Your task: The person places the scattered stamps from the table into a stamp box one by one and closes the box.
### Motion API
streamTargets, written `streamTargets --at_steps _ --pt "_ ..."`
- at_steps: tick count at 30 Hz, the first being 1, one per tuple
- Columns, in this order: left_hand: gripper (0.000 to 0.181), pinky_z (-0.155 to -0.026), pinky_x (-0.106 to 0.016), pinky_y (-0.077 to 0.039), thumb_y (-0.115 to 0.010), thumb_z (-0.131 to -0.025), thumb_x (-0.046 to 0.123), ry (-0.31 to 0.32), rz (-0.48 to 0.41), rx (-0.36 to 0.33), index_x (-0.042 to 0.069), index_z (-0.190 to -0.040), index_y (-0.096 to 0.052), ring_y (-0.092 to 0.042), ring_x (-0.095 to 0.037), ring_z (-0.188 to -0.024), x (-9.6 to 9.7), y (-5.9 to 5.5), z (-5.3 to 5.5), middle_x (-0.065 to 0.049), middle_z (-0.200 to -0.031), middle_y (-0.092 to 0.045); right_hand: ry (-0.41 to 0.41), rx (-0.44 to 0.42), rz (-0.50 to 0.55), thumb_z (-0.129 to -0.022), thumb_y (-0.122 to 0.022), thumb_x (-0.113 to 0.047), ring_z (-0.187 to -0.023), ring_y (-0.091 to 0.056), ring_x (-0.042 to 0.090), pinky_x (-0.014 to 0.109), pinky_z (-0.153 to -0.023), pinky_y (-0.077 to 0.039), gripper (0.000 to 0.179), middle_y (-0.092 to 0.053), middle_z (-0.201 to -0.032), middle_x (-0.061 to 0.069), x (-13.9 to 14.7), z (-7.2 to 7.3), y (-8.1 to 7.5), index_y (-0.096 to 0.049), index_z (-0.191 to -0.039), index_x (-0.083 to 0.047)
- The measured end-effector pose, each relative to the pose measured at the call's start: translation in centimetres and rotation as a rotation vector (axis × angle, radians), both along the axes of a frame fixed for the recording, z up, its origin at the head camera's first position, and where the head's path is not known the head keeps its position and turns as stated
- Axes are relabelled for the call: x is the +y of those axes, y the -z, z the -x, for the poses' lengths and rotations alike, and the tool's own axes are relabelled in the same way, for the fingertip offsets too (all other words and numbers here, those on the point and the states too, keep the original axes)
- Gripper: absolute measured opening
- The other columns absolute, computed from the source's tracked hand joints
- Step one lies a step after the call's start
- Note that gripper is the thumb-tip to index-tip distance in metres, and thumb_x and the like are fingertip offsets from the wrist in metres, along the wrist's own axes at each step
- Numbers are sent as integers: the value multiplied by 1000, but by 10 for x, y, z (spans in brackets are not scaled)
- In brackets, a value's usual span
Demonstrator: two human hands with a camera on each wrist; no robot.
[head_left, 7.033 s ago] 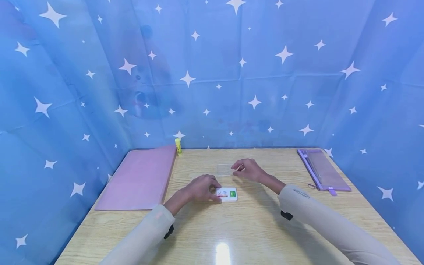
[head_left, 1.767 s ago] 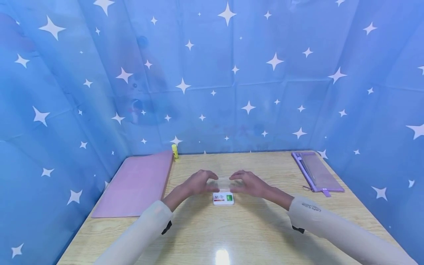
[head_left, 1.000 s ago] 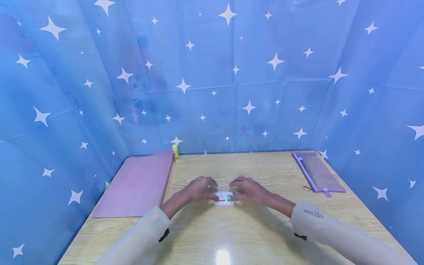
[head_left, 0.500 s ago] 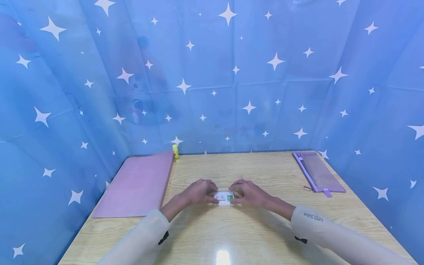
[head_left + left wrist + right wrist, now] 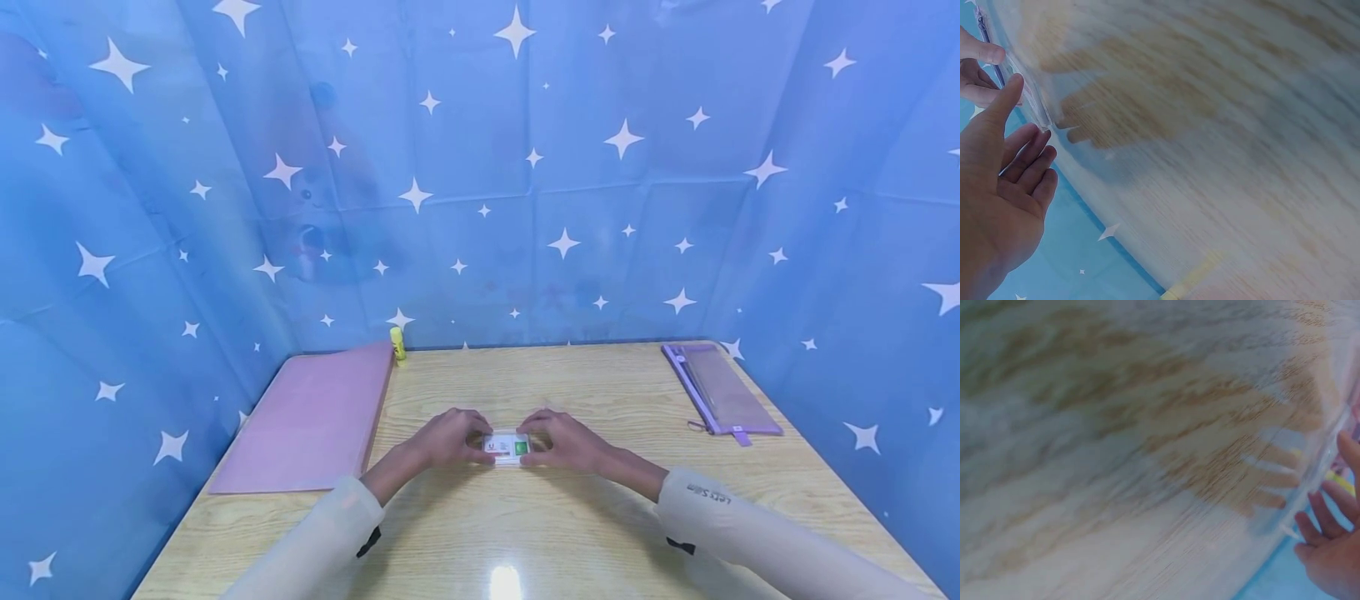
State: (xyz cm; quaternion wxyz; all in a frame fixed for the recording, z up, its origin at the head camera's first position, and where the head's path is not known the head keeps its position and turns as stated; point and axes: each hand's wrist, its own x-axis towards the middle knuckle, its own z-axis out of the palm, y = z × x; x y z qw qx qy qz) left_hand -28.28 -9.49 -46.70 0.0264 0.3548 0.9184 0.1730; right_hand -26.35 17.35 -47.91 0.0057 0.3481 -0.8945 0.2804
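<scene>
A small white card case [image 5: 500, 447] with red print and a green square lies flat on the wooden table in the head view. Over it sits a clear plastic cover [image 5: 507, 432], its edges just showing around the print. My left hand [image 5: 448, 437] pinches the left end between thumb and fingers. At the right end my right hand [image 5: 564, 442] does the same, mirroring it. In the left wrist view the left hand [image 5: 1013, 169] has its thumb and fingertips at the clear edge. The right wrist view has the right hand [image 5: 1335, 531] partly cut off at the frame's side.
A pink folder [image 5: 307, 425] covers the table's left side, with a yellow glue stick [image 5: 397, 343] upright at its back corner. To the right lies a purple zip pouch [image 5: 723, 390]. A blue star-patterned curtain [image 5: 480, 167] rises behind the table [image 5: 465, 533].
Seven seconds ago the clear cover lay behind the case, at my right hand. Both hands then held it and brought it forward and down onto the case. In the last half second they barely moved.
</scene>
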Motion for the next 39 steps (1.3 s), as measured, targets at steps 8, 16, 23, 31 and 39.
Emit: streamTargets --at_steps 8,16,23,31,39 --pt "50 -95 -30 -54 -85 -86 43 -12 4 -6 11 -123 -76 -66 -15 -113 0 1 -2 -3 -128 -71 1 6 -8 -89 -84 -29 -120 -62 32 44 -92 -54 46 -67 -130 13 -1 -1 2 -72 -126 -3" --pt "49 -94 -30 -55 -85 -86 44 -16 8 -1 12 -123 -77 -66 -14 -113 0 2 -3 -2 -128 -71 13 -5 -7 -90 -83 -28 -120 -62 32 43 -91 -54 46 -67 -130 12 -1 -3 3 -72 -127 -3" --pt "49 -92 -29 -55 -86 -86 42 -20 6 -6 12 -123 -77 -66 -13 -110 -1 1 -5 -3 -127 -72 19 -21 -2 -90 -83 -29 -120 -62 32 43 -90 -53 46 -66 -132 13 -2 -4 1 -72 -127 -3" --pt "50 -93 -29 -54 -86 -85 43 -22 4 -3 12 -123 -76 -66 -12 -110 -1 3 -5 -2 -127 -72 24 -25 2 -90 -83 -31 -119 -62 31 42 -89 -52 47 -66 -131 12 -1 -5 3 -72 -127 -5" --pt "51 -93 -28 -54 -87 -84 43 -40 7 -1 13 -124 -77 -66 -12 -112 0 5 -4 -1 -127 -71 21 -23 12 -89 -84 -29 -119 -63 32 46 -92 -53 46 -67 -130 13 -1 -4 4 -71 -126 -4"
